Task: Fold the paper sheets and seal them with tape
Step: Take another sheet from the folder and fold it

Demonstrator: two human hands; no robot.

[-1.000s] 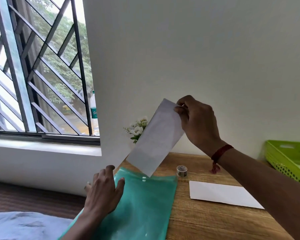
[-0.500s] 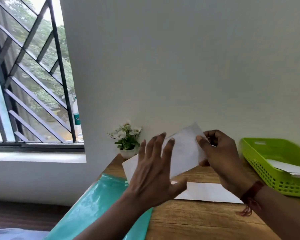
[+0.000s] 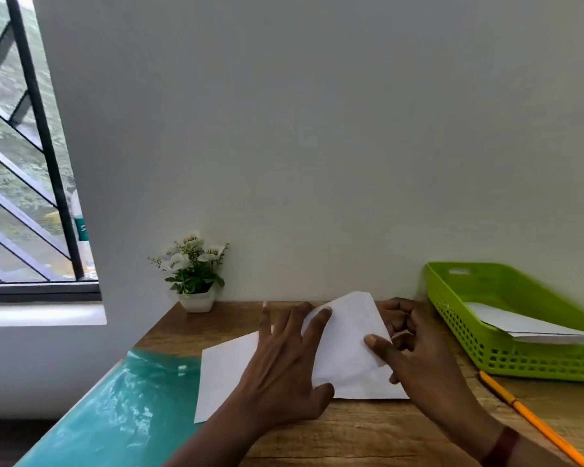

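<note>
Head view, desk set against a white wall. Under both hands: folded paper sheet (image 3: pixel 348 335), white, lying slantwise on the wooden table (image 3: pixel 385 436). Near end apparently down at the edge of the teal plastic folder (image 3: pixel 115 409), far end raised toward the wall.

Left hand (image 3: pixel 284 372) spread flat on the sheet's middle, fingers straight, pressing down, gripping nothing. Right hand (image 3: pixel 418 362) pinching the sheet's right edge, thumb on top, other fingers curled behind. Faint fold line visible near the thumb. Second white edge flat on the table just below the right hand; cannot tell whether a separate sheet or part of the same one.

To the right: green plastic basket (image 3: pixel 486 358) holding white paper (image 3: pixel 520 326). Too blurred to say whether folded or taped. Orange pencil (image 3: pixel 526 412) on the table in front of the basket. Small pot of white flowers (image 3: pixel 196 274) at the wall, barred window (image 3: pixel 31 163) at left.

Tape roll: not in sight, possibly hidden behind the hands.

Progress, as judged:
- At least one fold made in the sheet in hand, flattening or a further crease in hand now.
- No tape seen on it, so sealing not yet done.
- Paper in the basket possibly finished pieces.
- Contents of the folder unseen, remaining count unknown.
</note>
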